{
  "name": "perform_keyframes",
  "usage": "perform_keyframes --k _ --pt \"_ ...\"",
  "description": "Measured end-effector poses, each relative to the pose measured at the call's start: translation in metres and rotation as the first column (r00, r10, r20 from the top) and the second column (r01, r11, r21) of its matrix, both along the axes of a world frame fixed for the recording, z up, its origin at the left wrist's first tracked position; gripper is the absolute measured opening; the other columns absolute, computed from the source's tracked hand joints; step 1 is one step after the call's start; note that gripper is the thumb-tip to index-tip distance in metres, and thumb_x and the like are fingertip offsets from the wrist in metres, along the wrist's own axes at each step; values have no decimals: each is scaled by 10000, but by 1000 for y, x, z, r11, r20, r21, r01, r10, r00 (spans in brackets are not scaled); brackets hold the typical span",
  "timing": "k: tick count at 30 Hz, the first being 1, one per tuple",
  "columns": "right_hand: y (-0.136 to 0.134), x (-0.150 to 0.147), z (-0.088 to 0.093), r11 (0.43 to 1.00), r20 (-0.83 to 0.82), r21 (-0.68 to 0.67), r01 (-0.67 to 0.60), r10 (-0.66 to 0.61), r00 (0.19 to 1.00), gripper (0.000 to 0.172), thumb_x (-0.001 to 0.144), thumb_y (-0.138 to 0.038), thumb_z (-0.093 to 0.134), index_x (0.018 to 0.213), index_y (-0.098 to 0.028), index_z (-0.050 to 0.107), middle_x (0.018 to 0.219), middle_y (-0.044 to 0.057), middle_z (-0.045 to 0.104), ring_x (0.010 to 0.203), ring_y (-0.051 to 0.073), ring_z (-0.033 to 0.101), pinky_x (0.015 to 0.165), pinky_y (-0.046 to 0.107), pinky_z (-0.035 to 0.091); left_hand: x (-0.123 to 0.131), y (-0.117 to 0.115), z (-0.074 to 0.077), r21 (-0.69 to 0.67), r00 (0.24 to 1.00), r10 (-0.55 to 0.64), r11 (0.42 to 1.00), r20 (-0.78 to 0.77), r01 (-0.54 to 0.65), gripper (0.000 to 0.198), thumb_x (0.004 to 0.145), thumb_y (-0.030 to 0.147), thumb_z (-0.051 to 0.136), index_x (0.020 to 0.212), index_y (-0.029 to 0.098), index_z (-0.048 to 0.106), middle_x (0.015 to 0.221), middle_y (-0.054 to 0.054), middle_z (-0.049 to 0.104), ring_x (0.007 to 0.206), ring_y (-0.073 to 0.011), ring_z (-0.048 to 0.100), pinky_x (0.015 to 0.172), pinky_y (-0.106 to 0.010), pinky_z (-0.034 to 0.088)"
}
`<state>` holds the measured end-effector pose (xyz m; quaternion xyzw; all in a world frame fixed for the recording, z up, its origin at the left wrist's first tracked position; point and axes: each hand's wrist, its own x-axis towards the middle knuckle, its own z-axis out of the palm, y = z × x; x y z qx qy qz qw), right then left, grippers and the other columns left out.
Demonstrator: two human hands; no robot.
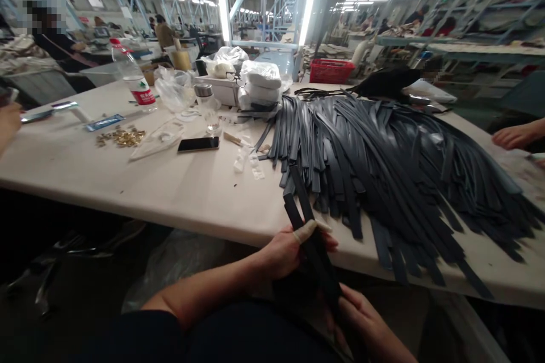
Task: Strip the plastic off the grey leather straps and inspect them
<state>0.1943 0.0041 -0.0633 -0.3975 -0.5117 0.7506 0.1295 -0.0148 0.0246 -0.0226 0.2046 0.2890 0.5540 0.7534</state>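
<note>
Dark straps (317,252) run between my two hands at the table's front edge, their ends pointing up and away from me. My left hand (289,247) is closed round them near those ends, with a pale cover on the thumb. Lower down, close to my body, my right hand (355,312) grips the same straps; part of its fingers is hidden behind them. Just beyond lies a large heap of dark grey straps (366,153), spread over the right side of the table with many ends hanging over the front edge.
On the table (140,193) are a phone (198,144), a pile of small brass-coloured pieces (128,136), a water bottle (138,85), a glass jar (208,110) and plastic-wrapped bundles (260,82). Another person's hand (517,135) rests at the right; another (8,125) shows at the left. A red basket (331,71) stands behind.
</note>
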Motion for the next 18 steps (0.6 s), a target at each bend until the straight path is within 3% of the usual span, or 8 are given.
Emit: perform_keyframes --k 3,5,9,12,15,18 --pt "22 -45 18 999 -67 8 -37 38 997 624 834 -740 531 947 -136 640 634 36 627 453 102 514 454 204 346 -9 -18 -6 40 989 -105 993 -102 109 488 863 544 625 1154 157 677 1047 -132 735 597 -143 677 467 -205 454" --pt "27 -66 23 997 -69 37 -73 76 995 626 864 -727 496 852 -121 653 597 37 616 453 99 517 460 203 356 -21 -24 -6 35 987 -85 995 -138 91 536 871 553 607 1257 182 626 1098 -133 727 498 -115 633 440 -216 440" --pt "22 -76 17 988 -35 20 -150 151 988 590 884 -693 509 1024 -135 642 770 62 696 513 102 563 485 200 366 -46 -23 0 15 968 236 972 -79 -236 506 863 512 649 1203 137 654 1036 -140 745 837 -195 717 785 -285 540" --pt "15 -66 9 980 -21 -36 -196 195 981 588 891 -683 512 1083 -137 618 800 65 698 536 105 571 494 200 351 -56 -19 0 -14 944 329 944 -27 -329 432 819 505 705 1003 114 709 962 -133 752 886 -228 715 892 -349 517" --pt "13 -59 4 976 -45 -71 -207 204 978 584 877 -671 551 1078 -128 626 814 71 689 543 107 572 505 209 349 -51 -18 -4 -41 967 252 967 -29 -253 430 800 532 710 873 108 720 894 -121 747 849 -226 711 865 -347 527" --pt "16 -62 4 980 -79 -105 -170 162 984 591 856 -670 586 1093 -129 616 789 62 681 521 104 570 500 214 369 -40 -22 -6 10 992 37 999 -119 -36 462 840 556 644 890 106 737 899 -128 737 737 -174 679 632 -233 503"
